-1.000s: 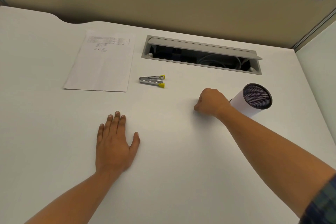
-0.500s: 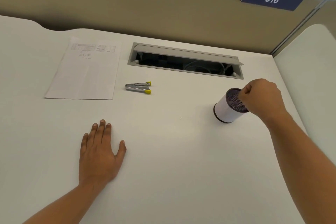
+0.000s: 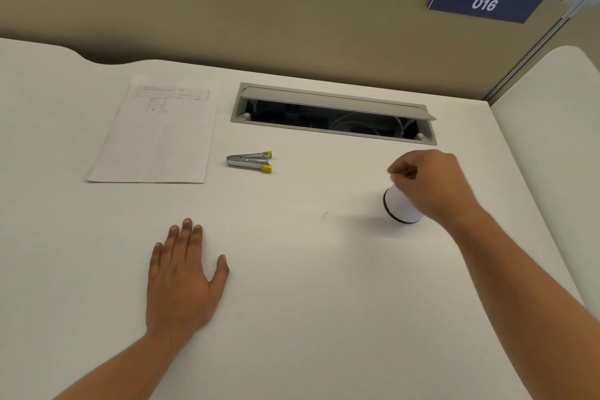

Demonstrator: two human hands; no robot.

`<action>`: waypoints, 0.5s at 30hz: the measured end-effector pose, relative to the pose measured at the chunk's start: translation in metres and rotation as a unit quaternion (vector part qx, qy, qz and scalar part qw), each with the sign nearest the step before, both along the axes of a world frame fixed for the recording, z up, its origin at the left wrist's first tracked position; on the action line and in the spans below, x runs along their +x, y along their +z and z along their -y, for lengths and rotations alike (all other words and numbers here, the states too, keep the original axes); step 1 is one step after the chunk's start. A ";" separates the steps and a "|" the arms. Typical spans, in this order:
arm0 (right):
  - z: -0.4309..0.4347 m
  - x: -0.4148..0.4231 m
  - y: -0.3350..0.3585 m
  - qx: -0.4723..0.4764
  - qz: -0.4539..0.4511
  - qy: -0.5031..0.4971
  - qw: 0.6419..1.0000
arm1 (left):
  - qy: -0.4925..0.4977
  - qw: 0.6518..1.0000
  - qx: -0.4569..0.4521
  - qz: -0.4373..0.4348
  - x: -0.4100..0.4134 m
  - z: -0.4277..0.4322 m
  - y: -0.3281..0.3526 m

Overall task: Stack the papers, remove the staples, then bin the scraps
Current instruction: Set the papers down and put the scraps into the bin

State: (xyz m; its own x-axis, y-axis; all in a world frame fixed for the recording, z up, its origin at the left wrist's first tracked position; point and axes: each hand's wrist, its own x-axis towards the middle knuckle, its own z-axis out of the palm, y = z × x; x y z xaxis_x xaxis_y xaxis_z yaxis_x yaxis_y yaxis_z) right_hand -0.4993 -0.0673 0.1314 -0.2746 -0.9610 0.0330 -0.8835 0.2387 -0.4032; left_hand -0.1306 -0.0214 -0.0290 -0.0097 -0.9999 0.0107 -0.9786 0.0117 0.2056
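Scraps going into the little bin [image 3: 401,207] — right hand [image 3: 431,187] poised right over its mouth.

The bin is a small white cylinder with a dark base ring, upright on the smooth white desk [image 3: 292,286]; the right hand's fingers are pinched narrow directly above it, though whether they hold a scrap I cannot tell. Left of the bin, a tiny dark speck [image 3: 325,214] lies on the desk — perhaps a staple. Further left lie the shiny metal staple remover [image 3: 249,162] with yellow tips and the flat paper stack [image 3: 156,133]. The left hand [image 3: 181,279] rests spread flat, well apart from the bin.
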 end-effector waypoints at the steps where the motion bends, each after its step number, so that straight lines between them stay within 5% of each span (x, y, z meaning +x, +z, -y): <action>1: 0.000 0.013 -0.006 0.022 0.013 0.026 0.999 | 0.000 1.000 -0.001 0.000 0.000 0.000 0.000; 7: 0.008 0.062 -0.061 0.133 0.031 0.080 0.987 | 0.000 1.000 -0.002 -0.005 -0.001 0.000 0.000; 15: 0.021 0.074 -0.096 0.171 -0.023 0.062 0.983 | 0.001 1.000 -0.008 -0.008 -0.002 0.000 0.000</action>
